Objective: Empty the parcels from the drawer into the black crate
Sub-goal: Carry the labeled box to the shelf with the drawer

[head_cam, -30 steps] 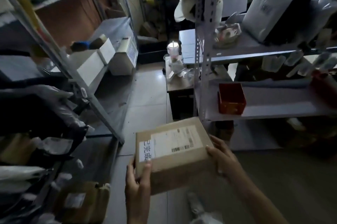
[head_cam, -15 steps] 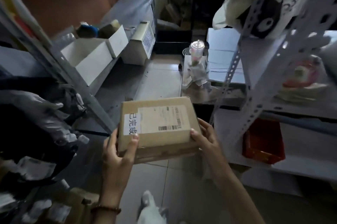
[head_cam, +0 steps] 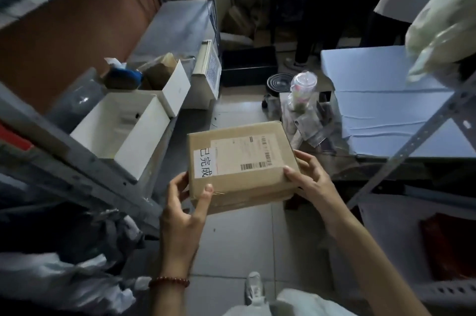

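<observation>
- My left hand (head_cam: 185, 202) and right hand (head_cam: 306, 181) clamped the parcel (head_cam: 239, 161) at its near corners only; I judged it could tip forward.
- The black crate (head_cam: 248, 66) lay well ahead; I might have clipped the plastic cup (head_cam: 302, 86) on the way.

Passage: floor (head_cam: 239, 109) open ahead to black crate (head_cam: 248, 68).
Left: white box (head_cam: 144, 140) juts out.
Right: cup (head_cam: 303, 82), rack upright (head_cam: 422, 140).

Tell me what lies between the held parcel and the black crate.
In the head view, only bare floor tiles lie between the parcel and the black crate; a plastic cup stands off to the right.
</observation>
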`<move>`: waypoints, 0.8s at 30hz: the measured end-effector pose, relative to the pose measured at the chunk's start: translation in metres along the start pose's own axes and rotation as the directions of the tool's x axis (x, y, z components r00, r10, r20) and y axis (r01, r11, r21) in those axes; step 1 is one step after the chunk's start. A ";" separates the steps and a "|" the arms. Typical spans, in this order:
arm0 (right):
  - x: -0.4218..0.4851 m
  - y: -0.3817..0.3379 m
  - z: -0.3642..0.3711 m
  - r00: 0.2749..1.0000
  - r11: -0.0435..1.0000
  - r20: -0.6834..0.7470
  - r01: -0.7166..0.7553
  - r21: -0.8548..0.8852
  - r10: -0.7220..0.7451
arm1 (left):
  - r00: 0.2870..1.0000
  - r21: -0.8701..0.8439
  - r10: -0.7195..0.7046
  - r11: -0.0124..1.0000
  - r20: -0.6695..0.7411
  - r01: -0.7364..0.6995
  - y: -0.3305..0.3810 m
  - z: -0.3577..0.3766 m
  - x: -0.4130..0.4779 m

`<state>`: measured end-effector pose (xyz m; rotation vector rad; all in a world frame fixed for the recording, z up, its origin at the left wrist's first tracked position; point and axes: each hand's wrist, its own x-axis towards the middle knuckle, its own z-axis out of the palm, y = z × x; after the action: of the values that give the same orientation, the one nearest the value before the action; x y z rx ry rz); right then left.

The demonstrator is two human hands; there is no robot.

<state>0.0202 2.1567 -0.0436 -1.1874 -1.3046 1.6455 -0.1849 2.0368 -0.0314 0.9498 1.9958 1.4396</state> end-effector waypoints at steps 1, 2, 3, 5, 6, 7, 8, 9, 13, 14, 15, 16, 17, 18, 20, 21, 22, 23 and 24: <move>0.012 -0.008 0.004 1.000 1.000 -0.001 0.011 -0.023 -0.011 | 1.000 0.000 0.004 1.000 0.010 -0.004 0.003 0.003 0.019; 0.028 -0.015 0.006 1.000 0.999 -0.011 0.028 -0.041 -0.028 | 1.000 -0.004 0.012 1.000 0.024 -0.012 0.006 0.007 0.042; 0.043 -0.020 0.008 0.998 0.997 -0.031 0.044 -0.058 -0.046 | 0.999 0.006 0.023 1.000 0.035 -0.024 0.009 0.014 0.063; 0.074 -0.027 0.011 0.993 0.994 -0.094 0.068 -0.085 -0.076 | 0.998 0.032 0.053 0.998 0.041 -0.055 0.014 0.031 0.106; 0.086 -0.029 0.014 0.988 0.992 -0.125 0.080 -0.099 -0.092 | 0.998 0.036 0.052 0.998 0.027 -0.053 0.014 0.041 0.123; 0.104 -0.031 0.019 0.981 0.990 -0.159 0.096 -0.104 -0.112 | 0.999 0.033 0.039 0.999 0.004 -0.039 0.014 0.052 0.144; 0.117 -0.032 0.026 0.974 0.989 -0.191 0.107 -0.104 -0.125 | 1.000 0.034 0.008 0.999 -0.026 -0.007 0.015 0.062 0.159; 0.132 -0.033 0.033 0.965 0.988 -0.225 0.116 -0.104 -0.137 | 0.998 0.042 -0.014 0.999 -0.063 0.017 0.015 0.071 0.175; 0.221 -0.037 0.058 0.932 0.982 -0.319 0.140 -0.125 -0.174 | 0.984 0.143 0.025 0.990 -0.177 0.000 0.019 0.101 0.258; 0.245 -0.042 0.061 0.934 0.982 -0.309 0.149 -0.117 -0.178 | 0.980 0.166 0.039 0.986 -0.193 -0.006 0.022 0.105 0.278; 0.267 -0.048 0.063 0.940 0.984 -0.295 0.147 -0.105 -0.172 | 0.978 0.185 0.044 0.983 -0.204 -0.006 0.026 0.109 0.298; 0.285 -0.054 0.065 0.943 0.985 -0.288 0.143 -0.099 -0.166 | 0.977 0.211 0.051 0.978 -0.206 -0.006 0.031 0.110 0.314; 0.305 -0.061 0.067 0.945 0.985 -0.283 0.143 -0.098 -0.166 | 0.976 0.238 0.064 0.971 -0.210 -0.013 0.036 0.113 0.331; 0.325 -0.068 0.069 0.945 0.984 -0.281 0.145 -0.102 -0.168 | 0.973 0.265 0.084 0.964 -0.214 -0.025 0.040 0.115 0.348; 0.365 -0.083 0.074 0.946 0.982 -0.273 0.151 -0.112 -0.176 | 0.969 0.292 0.120 0.955 -0.216 -0.053 0.050 0.119 0.386; 0.381 -0.088 0.075 0.949 0.981 -0.260 0.151 -0.119 -0.178 | 0.971 0.289 0.121 0.956 -0.207 -0.057 0.053 0.121 0.402; 0.400 -0.093 0.074 0.953 0.981 -0.244 0.150 -0.125 -0.177 | 0.976 0.273 0.109 0.960 -0.189 -0.054 0.055 0.124 0.420; 0.418 -0.097 0.073 0.958 0.980 -0.226 0.146 -0.133 -0.173 | 0.983 0.247 0.089 0.968 -0.161 -0.048 0.056 0.126 0.438; 0.435 -0.101 0.070 0.963 0.979 -0.209 0.142 -0.146 -0.170 | 0.990 0.219 0.070 0.975 -0.126 -0.041 0.056 0.128 0.457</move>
<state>-0.1878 2.5582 -0.0390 -1.2690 -1.3421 1.2935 -0.3662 2.4782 -0.0171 1.0313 2.2776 1.3672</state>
